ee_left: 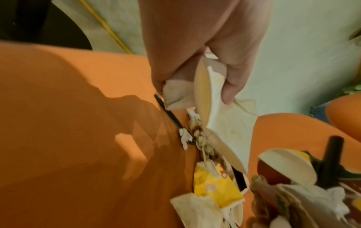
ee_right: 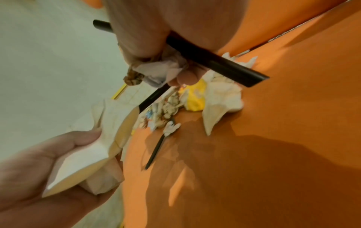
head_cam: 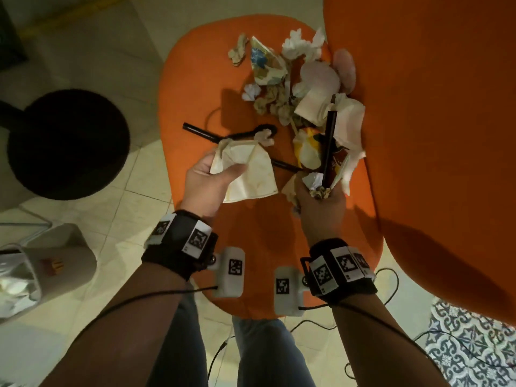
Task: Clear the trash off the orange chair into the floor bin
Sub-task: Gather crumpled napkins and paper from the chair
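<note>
Trash covers the orange chair seat (head_cam: 265, 241): crumpled tissues and wrappers (head_cam: 279, 68), a yellow packet (head_cam: 305, 146) and thin black straws (head_cam: 195, 129). My left hand (head_cam: 212, 177) grips a cream paper wrapper (head_cam: 248, 174) just above the seat's left side; the fingers (ee_left: 230, 61) curl round the same wrapper (ee_left: 220, 111). My right hand (head_cam: 321, 208) clutches a thick black straw (head_cam: 329, 141) together with crumpled tissue (head_cam: 314, 181), over the seat beside the backrest. In the right wrist view the straw (ee_right: 224, 64) and the tissue (ee_right: 160, 71) sit in its fist.
The tall orange backrest (head_cam: 432, 107) rises close on the right. A white floor bin with a shiny liner (head_cam: 67, 247) stands low at the left, with paper inside. A round black stool (head_cam: 67, 143) stands left of the chair. Cables trail over the tiled floor.
</note>
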Demonstrator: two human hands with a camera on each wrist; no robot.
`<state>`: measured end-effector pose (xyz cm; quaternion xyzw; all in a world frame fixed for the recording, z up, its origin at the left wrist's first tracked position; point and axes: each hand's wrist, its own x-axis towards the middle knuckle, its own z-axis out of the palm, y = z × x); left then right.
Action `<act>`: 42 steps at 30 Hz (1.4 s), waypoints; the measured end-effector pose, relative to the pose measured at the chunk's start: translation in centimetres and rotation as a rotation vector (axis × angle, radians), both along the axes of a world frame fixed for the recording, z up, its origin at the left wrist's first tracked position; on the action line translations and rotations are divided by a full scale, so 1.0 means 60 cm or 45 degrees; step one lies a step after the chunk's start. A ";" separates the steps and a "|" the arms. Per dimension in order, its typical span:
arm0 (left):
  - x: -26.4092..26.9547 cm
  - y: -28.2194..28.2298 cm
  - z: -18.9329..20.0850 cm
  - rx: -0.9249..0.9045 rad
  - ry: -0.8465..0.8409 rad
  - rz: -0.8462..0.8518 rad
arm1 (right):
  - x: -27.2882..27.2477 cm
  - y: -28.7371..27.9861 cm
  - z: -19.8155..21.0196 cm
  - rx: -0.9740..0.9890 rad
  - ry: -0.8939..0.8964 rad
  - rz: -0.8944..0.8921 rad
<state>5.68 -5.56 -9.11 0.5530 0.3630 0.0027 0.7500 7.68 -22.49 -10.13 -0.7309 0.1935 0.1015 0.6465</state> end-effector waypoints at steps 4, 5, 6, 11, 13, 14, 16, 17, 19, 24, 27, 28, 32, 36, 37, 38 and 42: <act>-0.087 0.080 0.005 0.080 0.003 0.139 | -0.045 0.097 0.023 0.123 0.085 0.201; -0.113 0.106 0.003 0.092 0.015 0.184 | -0.060 0.126 0.020 0.149 0.122 0.259; -0.140 0.135 -0.001 0.104 0.030 0.227 | -0.076 0.159 0.021 0.157 0.168 0.323; -0.296 0.294 -0.017 0.177 0.117 0.467 | -0.179 0.356 0.001 0.070 0.275 0.709; -0.369 0.365 -0.034 0.207 0.152 0.598 | -0.231 0.445 -0.016 0.031 0.274 0.814; -0.405 0.404 -0.041 0.227 0.161 0.654 | -0.258 0.493 -0.025 0.016 0.270 0.856; -0.477 0.479 -0.061 0.274 0.194 0.744 | -0.314 0.585 -0.045 0.006 0.280 0.945; -0.512 0.515 -0.073 0.277 0.211 0.791 | -0.343 0.630 -0.058 0.007 0.298 0.992; -0.577 0.588 -0.104 0.329 0.254 0.868 | -0.399 0.718 -0.087 -0.003 0.342 1.099; -0.712 0.742 -0.209 0.518 0.442 0.916 | -0.509 0.895 -0.182 -0.152 0.396 1.375; -0.765 0.801 -0.268 0.616 0.564 0.881 | -0.543 0.955 -0.245 -0.300 0.437 1.503; -0.775 0.813 -0.283 0.623 0.604 0.872 | -0.552 0.968 -0.265 -0.335 0.467 1.531; -0.789 0.832 -0.325 0.740 0.642 0.830 | -0.568 0.993 -0.343 -0.497 0.604 1.533; -0.792 0.836 -0.362 0.824 0.690 0.667 | -0.562 0.989 -0.445 -0.589 0.768 1.545; -0.792 0.838 -0.371 0.842 0.697 0.626 | -0.562 0.993 -0.447 -0.638 0.788 1.557; -0.791 0.838 -0.380 0.866 0.703 0.578 | -0.566 0.999 -0.430 -0.698 0.793 1.563; -0.786 0.837 -0.409 1.024 0.684 0.379 | -0.575 1.017 -0.385 -0.834 0.779 1.664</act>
